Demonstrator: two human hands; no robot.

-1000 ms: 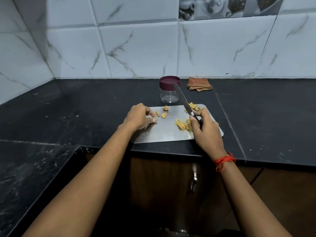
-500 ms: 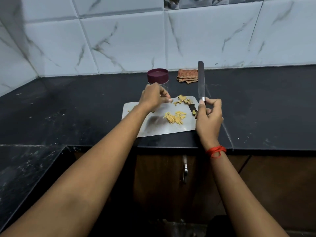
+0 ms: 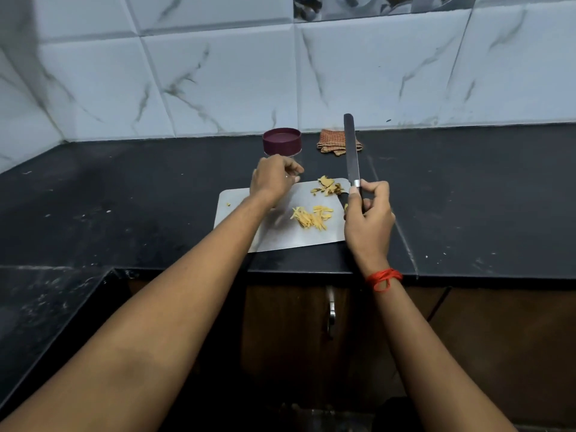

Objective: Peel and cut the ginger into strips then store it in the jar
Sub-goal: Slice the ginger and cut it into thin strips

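**Q:** Head view. Where does the ginger lie?

**A:** The ginger strips (image 3: 311, 217) form a loose pale-yellow heap near the middle of the steel cutting board (image 3: 280, 240), which sits on the dark tabletop (image 3: 124, 198). Peel scraps (image 3: 327, 186) lie apart at the board's far edge. The jar (image 3: 282, 148), with its maroon lid (image 3: 281, 137) on, stands just behind the board. A folded cloth (image 3: 335, 141) lies near it.

**Q:** And the hands?

**A:** The right hand (image 3: 369, 219) is wrapped round the handle of the knife (image 3: 351, 151), with the blade raised and pointing away. The left hand (image 3: 274, 179) has its fingers curled in front of the jar's clear body. Whether it grips the jar, a bit of ginger or nothing cannot be told.

**Q:** How will the strips handle?

**A:** They are probably light, thin, moist and slightly sticky, and likely to snap rather than bend far. They are best gathered in a fingertip pinch across the heap, or swept along the board with the flat of the blade. The jar likely needs a grasp round its body while the lid is twisted off.
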